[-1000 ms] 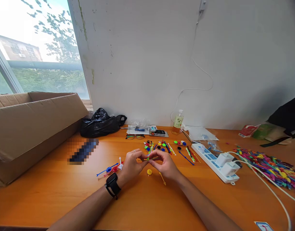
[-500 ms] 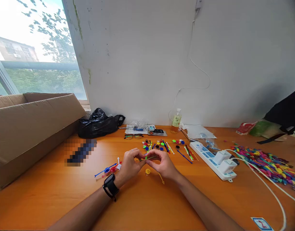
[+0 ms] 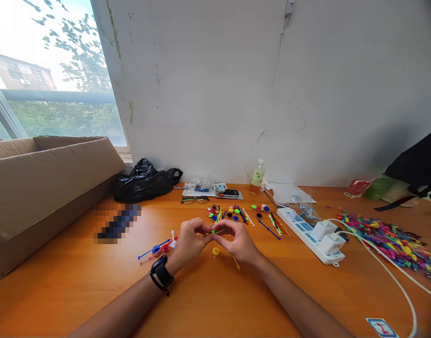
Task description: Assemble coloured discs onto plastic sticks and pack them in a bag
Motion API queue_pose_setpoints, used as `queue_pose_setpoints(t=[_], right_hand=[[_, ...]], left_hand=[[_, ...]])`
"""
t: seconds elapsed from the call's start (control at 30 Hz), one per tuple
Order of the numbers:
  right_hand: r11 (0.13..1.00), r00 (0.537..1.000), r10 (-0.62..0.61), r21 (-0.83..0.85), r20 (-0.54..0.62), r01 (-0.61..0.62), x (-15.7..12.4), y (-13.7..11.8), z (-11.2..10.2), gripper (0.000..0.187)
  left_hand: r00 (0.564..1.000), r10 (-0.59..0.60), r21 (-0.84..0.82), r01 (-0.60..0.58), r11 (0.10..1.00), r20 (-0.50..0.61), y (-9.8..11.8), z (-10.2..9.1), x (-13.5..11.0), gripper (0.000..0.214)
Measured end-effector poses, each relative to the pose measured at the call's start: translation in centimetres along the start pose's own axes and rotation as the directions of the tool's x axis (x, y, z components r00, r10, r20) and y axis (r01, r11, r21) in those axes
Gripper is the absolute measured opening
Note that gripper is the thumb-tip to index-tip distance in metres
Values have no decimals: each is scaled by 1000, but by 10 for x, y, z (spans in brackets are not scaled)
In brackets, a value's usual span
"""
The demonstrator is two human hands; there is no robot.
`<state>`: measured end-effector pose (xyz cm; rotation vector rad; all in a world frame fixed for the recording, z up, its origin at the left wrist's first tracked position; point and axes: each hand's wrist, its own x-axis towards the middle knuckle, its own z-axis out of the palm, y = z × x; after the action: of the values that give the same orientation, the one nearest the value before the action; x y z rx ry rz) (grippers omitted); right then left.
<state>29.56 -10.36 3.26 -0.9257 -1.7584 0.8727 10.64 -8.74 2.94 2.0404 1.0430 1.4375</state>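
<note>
My left hand (image 3: 190, 241), with a black watch (image 3: 161, 272) on its wrist, and my right hand (image 3: 240, 241) meet fingertip to fingertip above the table. Both pinch a small green plastic piece (image 3: 213, 230) with a thin stick-like part; the fingers hide much of it. Just below lies a yellow round piece (image 3: 215, 251). A yellow arrow (image 3: 238, 265) pokes out from under my right hand. Left of my left hand are a blue arrow piece (image 3: 155, 249), a red one (image 3: 165, 249) and a white one (image 3: 173, 243).
Several coloured discs and arrow sticks (image 3: 234, 213) lie beyond my hands. A white power strip (image 3: 306, 234) with plugs and cables is to the right, beside a colourful heap (image 3: 387, 241). Behind stand a bottle (image 3: 257, 177) and glasses (image 3: 194, 200); a cardboard box (image 3: 53, 183) fills the left.
Almost nothing differs. The fingers of both hands have shifted very slightly around the green piece, which stays between them.
</note>
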Motion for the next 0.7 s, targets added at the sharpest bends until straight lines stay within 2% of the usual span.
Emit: queue_pose_setpoints(t=[0.17,0.27,0.43,0.5,0.6,0.7], right_hand=[[999,1000,11,34,14,-12,2,4,-1,22],[1000,1000,21,-5,7,-20,9,4,-12,23],[993,976,44,-93,-214,-65,20,15,-56,24],[963,985,61,-249,-162,-100,20,23,-72,20],[869,990,137,-483,21,-110,16,33,-84,16],[818,976,177,-571,130,-73,11,34,-85,16]], left_hand=[[1000,26,-8,-26,1000,4,-4,-3,5,25],[998,57,-37,-56,998,38,-7,-8,13,20],[989,-8,40,3,999,145,-11,-22,25,14],[982,-62,140,37,989,180,-15,-26,26,17],[951,-175,369,72,927,255,-20,-32,26,16],[915,-293,550,100,829,276,-22,-37,25,12]])
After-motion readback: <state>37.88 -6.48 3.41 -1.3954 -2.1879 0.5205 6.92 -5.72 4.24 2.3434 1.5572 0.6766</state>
